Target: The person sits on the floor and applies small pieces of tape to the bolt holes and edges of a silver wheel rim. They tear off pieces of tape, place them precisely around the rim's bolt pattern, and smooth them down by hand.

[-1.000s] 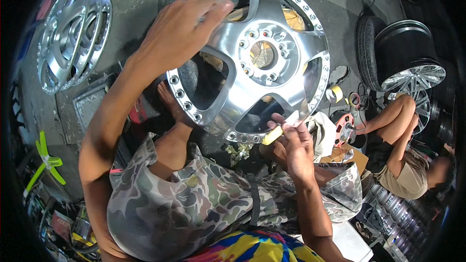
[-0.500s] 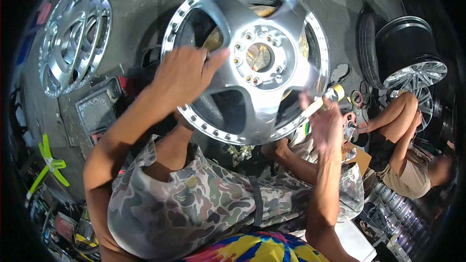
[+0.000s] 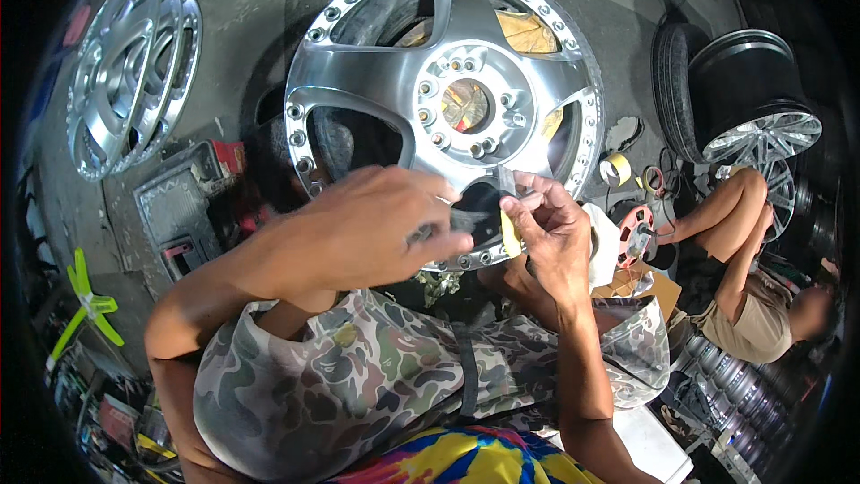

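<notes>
A large silver five-spoke wheel [image 3: 363, 76] lies in front of me, with bolts around its hub and rim. At its near edge my left hand [image 3: 381, 226] is partly blurred. A grey smeared piece shows between its thumb and fingers; I cannot make out what it is. Beside it, my right hand [image 3: 557, 233] pinches a narrow yellow strip-like piece [image 3: 511, 231] with a grey flat part [image 3: 506, 183] at its top, over a near gap between spokes. My two hands are apart.
Several silver wheel faces [image 3: 121, 90] stand at the far left, near a grey tool case [image 3: 175, 206]. A yellow tape roll [image 3: 615, 168] and a red reel [image 3: 635, 236] are right of the wheel. Beyond them are a tyre [image 3: 674, 94], a black barrel wheel [image 3: 748, 81] and a seated person [image 3: 752, 305].
The wheel has turned, so its spokes stand elsewhere. My left hand has come off the spoke, down and right. My right hand has moved left from beside the tape roll to the wheel's near edge.
</notes>
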A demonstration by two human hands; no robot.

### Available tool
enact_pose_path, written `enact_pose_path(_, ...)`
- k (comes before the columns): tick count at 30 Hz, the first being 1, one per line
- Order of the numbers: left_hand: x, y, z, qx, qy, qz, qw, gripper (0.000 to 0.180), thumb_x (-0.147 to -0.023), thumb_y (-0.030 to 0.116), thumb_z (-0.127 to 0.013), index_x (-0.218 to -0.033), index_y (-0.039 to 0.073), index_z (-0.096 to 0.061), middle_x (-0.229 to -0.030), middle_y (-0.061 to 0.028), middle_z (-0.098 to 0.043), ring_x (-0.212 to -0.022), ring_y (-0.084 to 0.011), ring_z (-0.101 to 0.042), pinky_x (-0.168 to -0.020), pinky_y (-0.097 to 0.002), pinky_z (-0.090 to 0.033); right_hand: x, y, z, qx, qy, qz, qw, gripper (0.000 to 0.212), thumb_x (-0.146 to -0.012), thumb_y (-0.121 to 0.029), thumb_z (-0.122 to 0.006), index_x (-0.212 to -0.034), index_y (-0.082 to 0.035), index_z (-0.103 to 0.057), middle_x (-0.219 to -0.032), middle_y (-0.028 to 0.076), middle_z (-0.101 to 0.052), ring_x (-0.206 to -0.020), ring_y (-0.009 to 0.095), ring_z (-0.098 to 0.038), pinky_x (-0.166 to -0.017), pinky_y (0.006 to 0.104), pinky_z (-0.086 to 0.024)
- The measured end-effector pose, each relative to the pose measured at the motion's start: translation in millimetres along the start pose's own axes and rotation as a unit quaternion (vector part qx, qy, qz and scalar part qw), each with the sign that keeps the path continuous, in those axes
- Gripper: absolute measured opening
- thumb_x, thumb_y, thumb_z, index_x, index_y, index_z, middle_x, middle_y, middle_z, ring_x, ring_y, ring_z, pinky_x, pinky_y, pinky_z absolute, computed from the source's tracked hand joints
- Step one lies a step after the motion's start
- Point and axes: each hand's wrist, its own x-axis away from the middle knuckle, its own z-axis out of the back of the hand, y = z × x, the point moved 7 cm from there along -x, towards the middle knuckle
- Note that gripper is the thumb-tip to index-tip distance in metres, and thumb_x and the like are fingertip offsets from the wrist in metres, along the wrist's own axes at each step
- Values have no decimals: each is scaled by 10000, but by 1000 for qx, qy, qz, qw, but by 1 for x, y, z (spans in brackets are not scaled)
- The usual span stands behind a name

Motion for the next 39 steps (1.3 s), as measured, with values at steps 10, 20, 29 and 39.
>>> enact_pose_path(10, -4, 2, -28, 3, -60, -74, 995, 392, -1069, 411, -658, -1035, 36, -766, -1682, -202, -445, -1270, -380, -654, -1073, -480, -499, -5, 6, -14, 6, -10, -2, 1000, 380, -990, -71, -812, -1351, 18, -734, -810, -51, -702, -727, 4, -549, -659, 198, -467)
enact_pose_path(20, 9, -6, -12, 6, -42, -21, 999, 434, -1072, 404, -644, -965, 1, -764, -1566, -269, -544, -1253, -446, -656, -1099, -516, -479, -9, -6, -49, -12, -37, 21, 999, 382, -1003, -57, -794, -1362, 47, -715, -866, -8, -742, -787, 31, -624, -722, 217, -526)
enact_pose_path(29, 10, -11, -24, 10, -7, -60, 998, 413, -1060, 423, -664, -979, 30, -761, -1613, -262, -513, -1330, -435, -623, -1142, -518, -452, 2, -4, -40, -6, 2, -5, 1000, 402, -1002, -66, -792, -1379, 44, -704, -838, 1, -750, -789, 25, -635, -749, 236, -552)
enact_pose_path(39, 16, -14, 6, -12, -25, -5, 1000, 416, -994, 416, -743, -858, 24, -734, -1474, -248, -633, -1080, -451, -711, -966, -501, -541, -8, -10, -78, -90, 11, 0, 996, 399, -1008, -39, -776, -1379, 67, -670, -855, 8, -752, -795, 61, -681, -754, 237, -577)
